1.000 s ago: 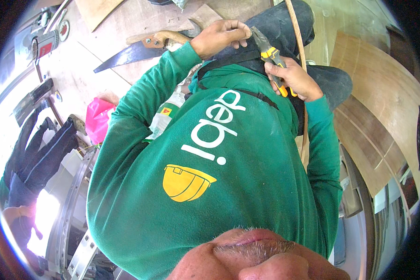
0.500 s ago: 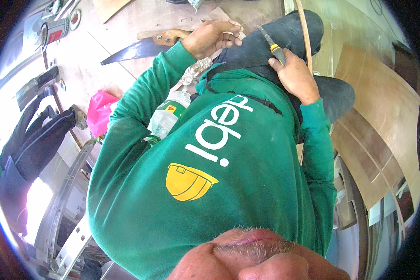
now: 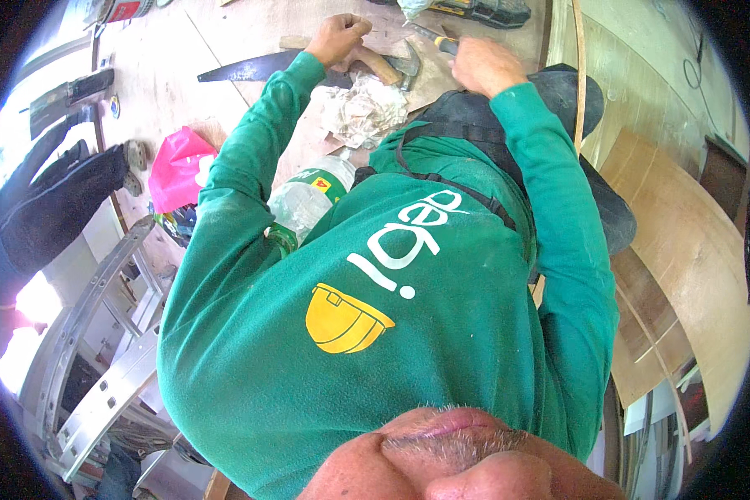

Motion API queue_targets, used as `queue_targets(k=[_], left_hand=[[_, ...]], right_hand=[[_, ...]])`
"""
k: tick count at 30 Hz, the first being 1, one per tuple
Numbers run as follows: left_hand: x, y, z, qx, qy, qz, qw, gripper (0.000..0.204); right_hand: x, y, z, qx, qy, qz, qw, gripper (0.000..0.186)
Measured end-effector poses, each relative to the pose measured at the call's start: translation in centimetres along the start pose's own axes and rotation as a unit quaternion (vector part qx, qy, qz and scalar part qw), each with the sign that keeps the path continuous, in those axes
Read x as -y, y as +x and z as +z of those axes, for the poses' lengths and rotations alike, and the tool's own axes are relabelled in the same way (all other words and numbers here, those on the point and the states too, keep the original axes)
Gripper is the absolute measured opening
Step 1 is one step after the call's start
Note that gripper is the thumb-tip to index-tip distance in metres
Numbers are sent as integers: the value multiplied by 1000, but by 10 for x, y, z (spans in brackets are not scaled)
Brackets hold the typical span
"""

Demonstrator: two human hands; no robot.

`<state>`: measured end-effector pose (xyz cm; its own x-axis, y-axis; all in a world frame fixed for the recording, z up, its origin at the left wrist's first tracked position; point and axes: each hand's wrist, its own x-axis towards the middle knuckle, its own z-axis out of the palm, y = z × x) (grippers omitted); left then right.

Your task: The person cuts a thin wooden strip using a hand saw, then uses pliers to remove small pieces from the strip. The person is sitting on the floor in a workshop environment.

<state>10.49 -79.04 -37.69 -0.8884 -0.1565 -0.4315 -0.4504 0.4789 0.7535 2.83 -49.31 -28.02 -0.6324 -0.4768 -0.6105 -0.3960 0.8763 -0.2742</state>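
Near the top of the view my right hand (image 3: 487,67) is closed round the dark and yellow handle of a chisel (image 3: 445,43), its narrow metal blade pointing up and left. My left hand (image 3: 339,39) has its fingertips pinched together above the wooden board; whatever may be between them is too small to make out. Just below it lies a claw hammer (image 3: 407,67) with a wooden handle. A handsaw (image 3: 246,68) rests to its left, its handle partly behind my left hand. Crumpled whitish paper or cloth (image 3: 362,112) sits nearer to me.
A clear plastic bottle (image 3: 312,196) and a pink bag (image 3: 181,169) stand by my left arm. A yellow and black power tool (image 3: 487,12) lies at the top edge. At left are a metal ladder (image 3: 100,333) and a person's dark trousers (image 3: 58,200). Wooden sheets (image 3: 683,225) lie right.
Both hands have reached farther forward, the right one carrying the chisel off my thigh toward the board. My left arm has stretched out, and the hammer and crumpled material now show more fully.
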Motion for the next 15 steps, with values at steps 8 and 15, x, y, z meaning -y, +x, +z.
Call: queue_targets(k=[8, 15], left_hand=[[46, 44, 16, -80, 203, 77, 973, 42], [39, 42, 27, -40, 116, 56, 991, 35]], right_hand=[[44, 52, 22, 7, -43, 45, 998, 46], [8, 80, 37, 54, -13, 0, 998, 51]])
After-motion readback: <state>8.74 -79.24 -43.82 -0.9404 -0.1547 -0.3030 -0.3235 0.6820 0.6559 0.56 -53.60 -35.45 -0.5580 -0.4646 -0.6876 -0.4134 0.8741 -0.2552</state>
